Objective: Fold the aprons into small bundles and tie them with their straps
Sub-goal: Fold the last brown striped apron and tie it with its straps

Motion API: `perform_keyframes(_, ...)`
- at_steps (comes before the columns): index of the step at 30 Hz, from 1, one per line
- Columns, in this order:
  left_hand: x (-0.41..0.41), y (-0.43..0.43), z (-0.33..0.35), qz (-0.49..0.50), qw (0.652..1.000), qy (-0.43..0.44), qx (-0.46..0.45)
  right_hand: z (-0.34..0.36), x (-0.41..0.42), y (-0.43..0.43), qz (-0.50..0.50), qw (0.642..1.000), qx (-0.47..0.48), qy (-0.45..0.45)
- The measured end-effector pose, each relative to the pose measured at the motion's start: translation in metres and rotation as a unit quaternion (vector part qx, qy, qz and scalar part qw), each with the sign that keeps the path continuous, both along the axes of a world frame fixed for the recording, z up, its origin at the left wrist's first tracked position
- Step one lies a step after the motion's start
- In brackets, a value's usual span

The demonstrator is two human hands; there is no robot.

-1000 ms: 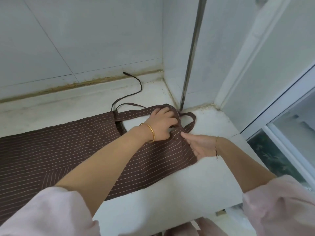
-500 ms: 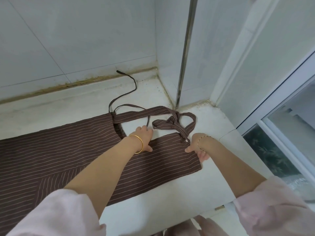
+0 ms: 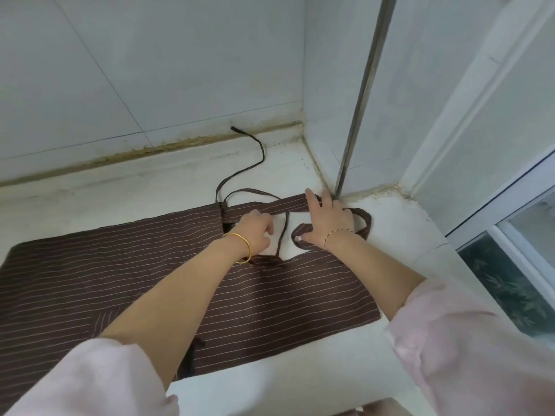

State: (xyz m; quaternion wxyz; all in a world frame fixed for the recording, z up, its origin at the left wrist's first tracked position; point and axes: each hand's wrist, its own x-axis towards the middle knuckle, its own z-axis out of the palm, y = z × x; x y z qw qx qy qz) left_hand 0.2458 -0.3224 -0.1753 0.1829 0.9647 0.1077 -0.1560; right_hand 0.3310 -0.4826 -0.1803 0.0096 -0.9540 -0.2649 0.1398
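A brown apron (image 3: 120,283) with thin pale stripes lies flat on the white ledge (image 3: 300,364). Its wide neck strap (image 3: 365,225) loops at the right end, near the corner. A thin dark tie strap (image 3: 255,163) trails up toward the back wall. My right hand (image 3: 326,219) lies spread flat on the neck strap, fingers apart, pressing it down. My left hand (image 3: 255,232) rests curled on the ledge inside the neck opening, beside a thin strap (image 3: 282,235); whether it pinches the strap is hidden.
White tiled walls stand behind and to the right, with a metal strip (image 3: 360,109) in the corner. A window frame (image 3: 510,202) runs along the right. The ledge's front edge is close below the apron.
My right hand moved up from the apron's right edge onto the neck strap and flattened the bunched strap out. My left hand shifted up and right into the neck opening.
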Motion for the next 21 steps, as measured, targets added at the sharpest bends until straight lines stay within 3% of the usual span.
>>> perform_keyframes(4,-0.001,0.015,-0.008,0.003,0.999,0.026,0.021,0.002,0.01,0.003,-0.01,0.995,-0.089,-0.039)
perform_keyframes(7,0.008,0.013,-0.013,0.033,0.999,-0.017,0.017,0.005,0.019,0.007,-0.005,0.994,-0.021,-0.107)
perform_keyframes(9,0.02,0.013,-0.016,0.048,0.996,-0.054,0.055,0.004,0.022,0.015,-0.001,0.998,0.043,-0.047)
perform_keyframes(11,0.03,0.016,-0.02,0.037,0.991,-0.063,0.114,0.001,0.023,0.019,-0.007,0.999,0.025,0.022)
perform_keyframes(13,0.038,0.022,-0.025,0.015,0.987,-0.044,0.153,-0.003,0.025,0.02,-0.015,0.999,-0.039,0.029)
perform_keyframes(17,0.043,0.027,-0.032,0.004,0.978,-0.032,0.205,0.001,0.028,0.015,0.017,0.999,-0.018,-0.025)
perform_keyframes(21,0.05,0.029,-0.029,0.042,0.972,-0.105,0.208,0.017,0.027,0.014,-0.011,0.994,0.04,-0.099)
